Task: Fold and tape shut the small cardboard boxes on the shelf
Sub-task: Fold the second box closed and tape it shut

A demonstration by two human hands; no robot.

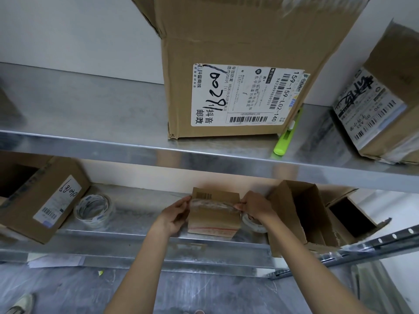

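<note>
A small closed cardboard box (214, 217) stands on the lower metal shelf (136, 214), with a strip of clear tape (213, 206) stretched across its top. My left hand (175, 214) holds the box's left side, fingertips on the tape's left end. My right hand (255, 209) grips a tape roll (252, 223) at the box's right side and pinches the tape's right end. Another open small box (299, 214) stands just right of my right hand.
A second tape roll (94, 210) lies left on the lower shelf beside a labelled box (43, 200). Far right sits a dark open box (349, 214). The upper shelf (90, 123) carries a large open carton (244, 64), a green cutter (286, 137) and another carton (383, 105).
</note>
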